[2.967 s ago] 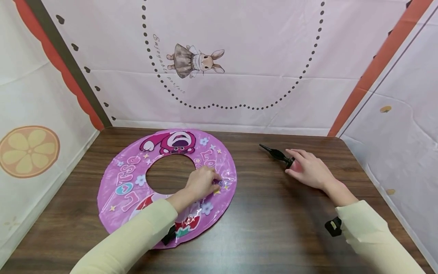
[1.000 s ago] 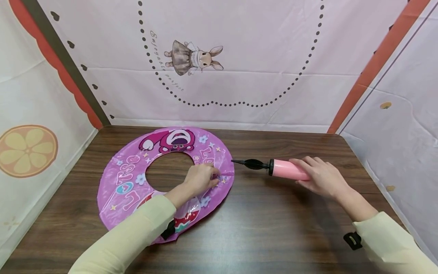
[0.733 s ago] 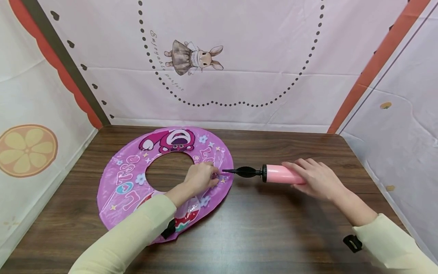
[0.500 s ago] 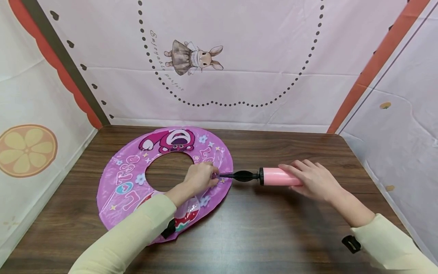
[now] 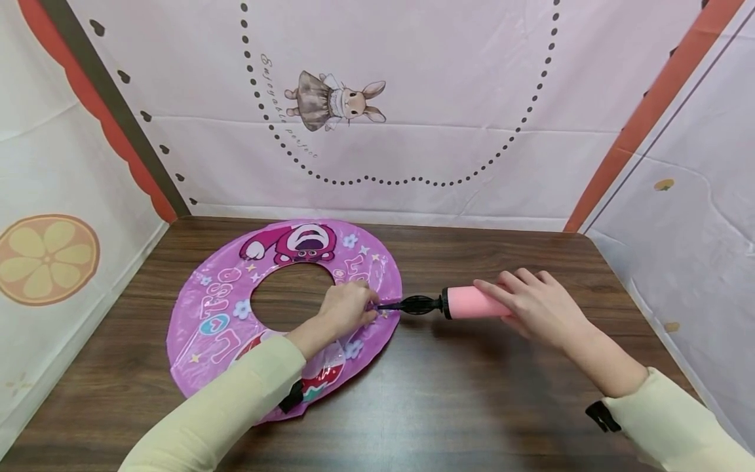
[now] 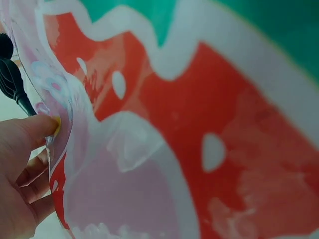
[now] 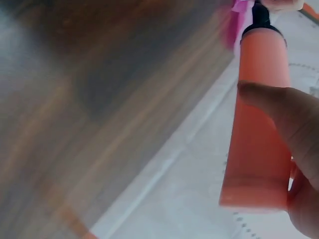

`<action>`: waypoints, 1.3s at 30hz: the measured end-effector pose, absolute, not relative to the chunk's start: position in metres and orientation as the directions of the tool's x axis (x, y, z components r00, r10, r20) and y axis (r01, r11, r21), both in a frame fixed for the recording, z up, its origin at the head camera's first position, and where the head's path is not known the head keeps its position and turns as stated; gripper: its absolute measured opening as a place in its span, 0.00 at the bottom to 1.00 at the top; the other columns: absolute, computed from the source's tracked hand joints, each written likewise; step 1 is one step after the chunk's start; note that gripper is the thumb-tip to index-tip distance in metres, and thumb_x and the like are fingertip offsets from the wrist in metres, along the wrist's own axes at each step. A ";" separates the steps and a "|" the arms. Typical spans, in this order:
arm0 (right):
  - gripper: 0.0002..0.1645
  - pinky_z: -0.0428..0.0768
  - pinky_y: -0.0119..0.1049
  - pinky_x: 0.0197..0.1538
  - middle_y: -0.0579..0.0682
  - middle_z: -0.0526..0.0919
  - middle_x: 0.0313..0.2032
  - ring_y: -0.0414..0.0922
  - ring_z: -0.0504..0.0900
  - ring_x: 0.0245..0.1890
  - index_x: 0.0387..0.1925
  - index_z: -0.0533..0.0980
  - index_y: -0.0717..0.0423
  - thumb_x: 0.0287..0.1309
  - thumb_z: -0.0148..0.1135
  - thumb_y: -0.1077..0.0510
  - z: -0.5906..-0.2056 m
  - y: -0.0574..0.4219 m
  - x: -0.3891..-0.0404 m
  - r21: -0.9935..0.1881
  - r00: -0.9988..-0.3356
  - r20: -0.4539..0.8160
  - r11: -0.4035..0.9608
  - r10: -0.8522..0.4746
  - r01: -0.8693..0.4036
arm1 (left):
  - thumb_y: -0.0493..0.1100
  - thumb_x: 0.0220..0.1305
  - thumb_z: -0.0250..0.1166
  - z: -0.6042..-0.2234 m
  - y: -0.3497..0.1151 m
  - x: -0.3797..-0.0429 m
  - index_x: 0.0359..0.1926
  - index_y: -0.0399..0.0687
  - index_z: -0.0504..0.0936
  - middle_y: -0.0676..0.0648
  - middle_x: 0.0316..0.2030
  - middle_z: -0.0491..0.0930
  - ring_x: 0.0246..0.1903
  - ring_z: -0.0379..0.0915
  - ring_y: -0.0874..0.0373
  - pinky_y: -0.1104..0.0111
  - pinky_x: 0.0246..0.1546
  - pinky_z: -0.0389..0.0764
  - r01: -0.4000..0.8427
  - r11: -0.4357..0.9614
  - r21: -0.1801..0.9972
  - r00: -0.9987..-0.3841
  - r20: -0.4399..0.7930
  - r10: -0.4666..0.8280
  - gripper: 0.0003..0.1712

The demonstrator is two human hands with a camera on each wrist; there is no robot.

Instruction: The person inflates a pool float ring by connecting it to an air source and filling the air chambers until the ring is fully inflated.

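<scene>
A flat-looking purple swim ring [image 5: 200, 288] with bear and strawberry prints lies on the left of the table. My left hand [image 5: 348, 307] reaches over it and pinches the ring's valve area on its right side; the valve itself is hidden by the fingers. From the right, a pink hand pump [image 5: 474, 303] with a black ribbed neck [image 5: 417, 305] points its nozzle at those fingertips. My right hand [image 5: 539, 308] grips the pump's pink barrel, thumb along its near side in the right wrist view. The left wrist view shows the nozzle tip at my left thumb [image 6: 30, 130].
The dark wood table [image 5: 460, 400] ends at a pale printed cloth backdrop [image 5: 448, 118] behind, with similar cloth at both sides. Dark straps sit at both cuffs, the right one [image 5: 603, 416] hanging below the sleeve.
The right hand has picked up the pump, turned it level and brought it left, until its nozzle meets the left hand's fingertips. The left hand stays on the swim ring.
</scene>
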State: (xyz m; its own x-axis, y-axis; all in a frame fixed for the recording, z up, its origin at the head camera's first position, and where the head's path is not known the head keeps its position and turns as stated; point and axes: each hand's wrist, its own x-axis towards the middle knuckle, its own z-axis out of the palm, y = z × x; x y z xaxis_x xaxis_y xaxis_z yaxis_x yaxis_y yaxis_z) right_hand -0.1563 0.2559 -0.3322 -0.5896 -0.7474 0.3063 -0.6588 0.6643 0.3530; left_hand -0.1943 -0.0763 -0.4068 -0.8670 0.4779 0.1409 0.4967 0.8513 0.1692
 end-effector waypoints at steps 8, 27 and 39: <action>0.44 0.73 0.46 0.33 0.50 0.74 0.36 0.52 0.74 0.37 0.56 0.72 0.46 0.29 0.77 0.53 -0.322 0.245 -0.155 0.416 -0.580 0.295 0.648 -0.760 -0.638 | 0.51 0.48 0.71 -0.409 -0.076 -0.195 0.35 0.59 0.86 0.54 0.29 0.78 0.31 0.76 0.57 0.62 0.25 0.75 0.494 0.855 0.160 -0.867 0.169 0.469 0.11; 0.43 0.74 0.45 0.32 0.50 0.74 0.35 0.52 0.74 0.36 0.56 0.72 0.45 0.30 0.75 0.53 -0.332 0.247 -0.155 0.431 -0.560 0.316 0.642 -0.766 -0.634 | 0.44 0.46 0.70 -0.413 -0.079 -0.196 0.37 0.56 0.84 0.55 0.28 0.75 0.31 0.73 0.59 0.63 0.25 0.74 0.462 0.849 0.255 -0.887 0.148 0.438 0.13; 0.44 0.73 0.46 0.33 0.50 0.75 0.36 0.52 0.74 0.37 0.57 0.72 0.46 0.30 0.75 0.52 -0.336 0.248 -0.157 0.427 -0.545 0.319 0.631 -0.776 -0.648 | 0.42 0.47 0.70 -0.415 -0.078 -0.197 0.30 0.55 0.86 0.55 0.27 0.78 0.29 0.76 0.58 0.63 0.24 0.76 0.491 0.845 0.213 -0.866 0.222 0.447 0.05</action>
